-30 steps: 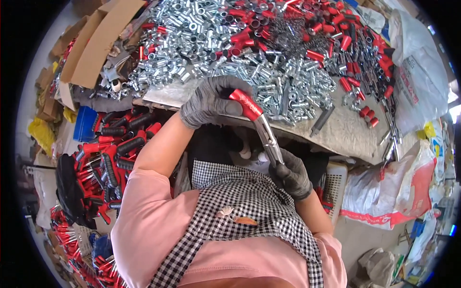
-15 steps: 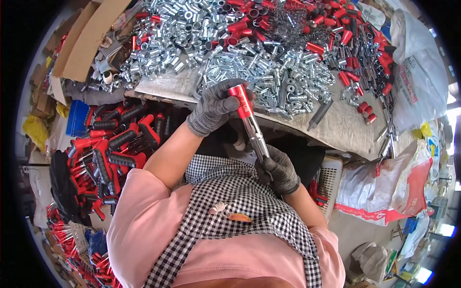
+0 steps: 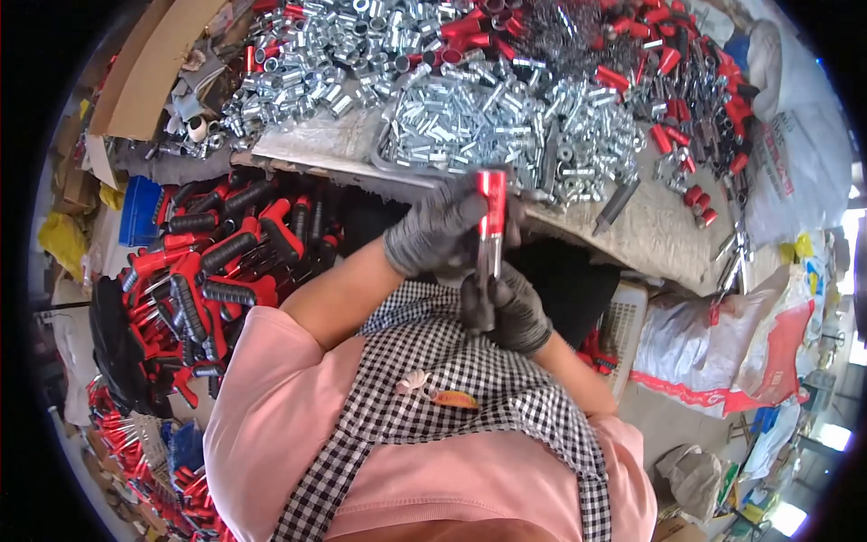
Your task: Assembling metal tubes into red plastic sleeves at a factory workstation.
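Note:
A tube-shaped metal tool part (image 3: pixel 491 206), red at its upper end and silver below, stands nearly upright in front of my apron. Grey-gloved, my left hand (image 3: pixel 440 226) is closed round the red upper portion, fingertips showing blurred behind it. Lower down, my right hand (image 3: pixel 513 312), in the same kind of glove, grips the silver end. Just beyond the hands, the worktable (image 3: pixel 578 237) carries a heap of small silver metal pins and sleeves (image 3: pixel 461 126). Motion blur hides the finer details of the part and fingertips.
Red-and-black handled tools (image 3: pixel 194 289) are piled at my left beside a blue bin (image 3: pixel 140 212). Larger silver collars (image 3: pixel 298 81) and red sleeves (image 3: pixel 470 32) cover the table's far side. A dark flat bar (image 3: pixel 617 206) lies near its edge. White sacks (image 3: pixel 704 339) stand at right.
The part has swung from a slant to nearly upright, its red end moving right. My left hand has shifted right and slightly lower; my right hand has moved a little left.

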Available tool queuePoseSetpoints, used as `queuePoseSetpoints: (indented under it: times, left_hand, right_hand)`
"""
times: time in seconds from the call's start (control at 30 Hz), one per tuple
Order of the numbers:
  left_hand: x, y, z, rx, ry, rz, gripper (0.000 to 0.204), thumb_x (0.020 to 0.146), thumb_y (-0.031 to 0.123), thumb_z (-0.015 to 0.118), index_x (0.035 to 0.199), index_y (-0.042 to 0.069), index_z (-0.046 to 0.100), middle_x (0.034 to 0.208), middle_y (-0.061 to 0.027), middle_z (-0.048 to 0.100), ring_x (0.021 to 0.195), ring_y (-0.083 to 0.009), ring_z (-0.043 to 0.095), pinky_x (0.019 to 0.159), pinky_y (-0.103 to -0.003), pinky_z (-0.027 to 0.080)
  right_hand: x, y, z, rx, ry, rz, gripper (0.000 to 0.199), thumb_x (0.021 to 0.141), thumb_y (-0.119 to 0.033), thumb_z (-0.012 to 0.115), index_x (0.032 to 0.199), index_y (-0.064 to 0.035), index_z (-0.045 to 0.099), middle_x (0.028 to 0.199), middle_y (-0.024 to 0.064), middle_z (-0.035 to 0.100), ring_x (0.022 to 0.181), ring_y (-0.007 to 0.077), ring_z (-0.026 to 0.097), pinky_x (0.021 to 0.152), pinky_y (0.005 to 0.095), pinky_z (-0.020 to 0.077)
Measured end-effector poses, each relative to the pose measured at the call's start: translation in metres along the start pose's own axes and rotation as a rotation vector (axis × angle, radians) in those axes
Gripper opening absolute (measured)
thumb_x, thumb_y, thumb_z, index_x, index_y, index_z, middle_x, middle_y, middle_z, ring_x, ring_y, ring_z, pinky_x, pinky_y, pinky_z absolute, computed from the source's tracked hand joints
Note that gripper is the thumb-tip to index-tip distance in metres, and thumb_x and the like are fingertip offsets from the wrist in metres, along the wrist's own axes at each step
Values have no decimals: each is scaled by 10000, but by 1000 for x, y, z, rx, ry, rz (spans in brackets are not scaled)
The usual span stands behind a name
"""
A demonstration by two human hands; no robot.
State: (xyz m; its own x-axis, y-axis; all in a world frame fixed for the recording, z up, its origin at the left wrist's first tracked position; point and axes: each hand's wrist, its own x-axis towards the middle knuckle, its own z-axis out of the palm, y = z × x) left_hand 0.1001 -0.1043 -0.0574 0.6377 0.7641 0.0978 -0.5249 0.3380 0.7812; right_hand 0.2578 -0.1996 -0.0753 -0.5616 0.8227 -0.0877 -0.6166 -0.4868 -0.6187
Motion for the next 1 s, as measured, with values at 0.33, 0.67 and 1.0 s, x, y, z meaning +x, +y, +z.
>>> queuePoseSetpoints:
  times: [0.33, 0.67, 1.0]
  left_hand:
    - [-44, -10, -4, 301, 33, -68, 486, 947, 383, 507, 1272, 27, 449, 1053, -109, 613, 976, -216, 611, 873, -356, 486]
    - [-61, -34, 0, -186, 93, -273, 453, 930, 405, 526, 1221, 69, 445, 901, -61, 574, 730, -164, 601, 664, -309, 524]
    - [-49, -15, 2, -76, 191, -233, 273, 813, 230, 703, 935, 68, 520, 664, -25, 520, 520, -118, 506, 492, -277, 448]
  right_hand:
    - [7, -18, -24, -789, -198, 270, 426, 924, -302, 547, 1246, -25, 526, 1114, 97, 610, 1030, 209, 580, 877, 338, 463]
    - [87, -169, 16, -2079, 271, 177, 352, 853, -294, 589, 1133, -81, 613, 1027, 165, 655, 942, 338, 624, 842, 414, 487]
    - [202, -208, -66, -2805, 335, 286, 285, 857, -149, 504, 1112, -105, 623, 1054, 176, 646, 976, 337, 632, 803, 453, 515]
